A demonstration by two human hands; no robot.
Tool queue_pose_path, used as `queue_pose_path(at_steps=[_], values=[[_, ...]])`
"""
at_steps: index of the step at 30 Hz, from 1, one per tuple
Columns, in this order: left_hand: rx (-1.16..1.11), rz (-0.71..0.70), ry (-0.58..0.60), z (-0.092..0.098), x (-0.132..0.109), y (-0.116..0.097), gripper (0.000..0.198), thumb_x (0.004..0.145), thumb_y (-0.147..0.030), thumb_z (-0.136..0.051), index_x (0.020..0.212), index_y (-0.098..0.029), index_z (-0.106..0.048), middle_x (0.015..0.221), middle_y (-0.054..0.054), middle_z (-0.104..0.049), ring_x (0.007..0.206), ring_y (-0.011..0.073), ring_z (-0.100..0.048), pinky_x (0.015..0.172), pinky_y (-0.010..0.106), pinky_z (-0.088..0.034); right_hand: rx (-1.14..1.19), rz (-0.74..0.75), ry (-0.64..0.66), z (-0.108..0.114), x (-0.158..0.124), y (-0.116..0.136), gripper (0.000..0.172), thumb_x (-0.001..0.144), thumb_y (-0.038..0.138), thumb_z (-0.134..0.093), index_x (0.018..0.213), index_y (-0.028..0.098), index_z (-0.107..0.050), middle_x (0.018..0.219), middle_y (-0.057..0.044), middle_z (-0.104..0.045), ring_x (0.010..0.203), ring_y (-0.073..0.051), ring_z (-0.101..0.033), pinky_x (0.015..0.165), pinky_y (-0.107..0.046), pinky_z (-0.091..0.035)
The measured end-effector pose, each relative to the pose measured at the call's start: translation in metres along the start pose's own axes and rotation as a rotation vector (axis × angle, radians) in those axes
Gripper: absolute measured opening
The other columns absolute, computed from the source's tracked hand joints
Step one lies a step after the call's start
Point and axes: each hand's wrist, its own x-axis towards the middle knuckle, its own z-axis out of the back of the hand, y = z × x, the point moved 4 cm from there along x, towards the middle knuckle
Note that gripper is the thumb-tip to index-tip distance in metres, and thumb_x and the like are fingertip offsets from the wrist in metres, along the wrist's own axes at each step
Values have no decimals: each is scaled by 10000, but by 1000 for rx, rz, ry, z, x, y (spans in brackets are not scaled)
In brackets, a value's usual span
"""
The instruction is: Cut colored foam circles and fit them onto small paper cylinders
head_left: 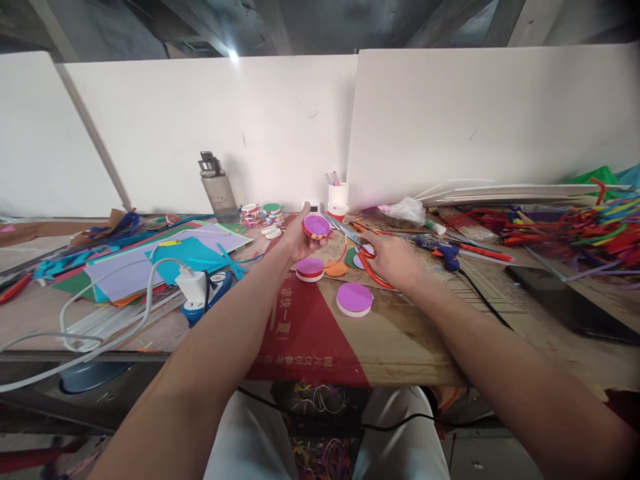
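With fingers of left hand [297, 243] around small round purple, red-rimmed piece [317, 226], in front of white paper cups [339, 194], and right hand [393, 258] around orange-handled metal scissors [353, 235]: best snip slowly, blades away from skin.

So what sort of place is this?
Probably a craft workbench: it has overlapping coloured sheets, what looks like a blue glue gun, and orange-handled scissors in the person's right hand.
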Motion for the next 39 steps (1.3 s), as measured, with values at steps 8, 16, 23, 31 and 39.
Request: queue_pose_path(at_steps=[8,16,23,31,39], values=[[10,74,-6,7,0,-1,806,910,-736,-166,645,-110,-597,497,142,-600,327,101,-477,259,147,-184,20,0,41,-1,0,3,371,924,290,-488,1255,210,-636,1058,-126,-752,935,-270,-687,744,-314,-456],[8,71,85,15,6,1,834,866,-797,-187,649,-110,-606,476,131,-590,320,104,-461,252,154,-189,-4,-17,44,-2,-1,4,358,922,308,-487,1235,224,-641,1026,-119,-758,901,-282,-702,685,-315,-444],[-3,42,84,15,4,-4,796,880,-770,-269,855,-77,-659,542,122,-637,339,116,-513,272,163,-253,148,-67,-33,-5,1,-8,374,889,269,-514,1229,195,-651,949,-113,-760,820,-256,-685,670,-295,-425],[-42,-212,9,26,8,-4,543,923,-581,-504,1172,-117,-637,895,119,-745,742,184,-725,558,223,-538,341,-283,-152,-12,7,-41,330,861,278,-558,1150,171,-675,923,-117,-754,810,-242,-682,689,-285,-447],[-98,-107,76,17,7,-2,615,947,-620,-380,1139,-93,-633,782,134,-700,489,125,-589,327,160,-291,411,-255,-104,-15,12,-44,354,887,311,-558,1204,174,-636,1035,-120,-745,919,-244,-688,786,-303,-486]])
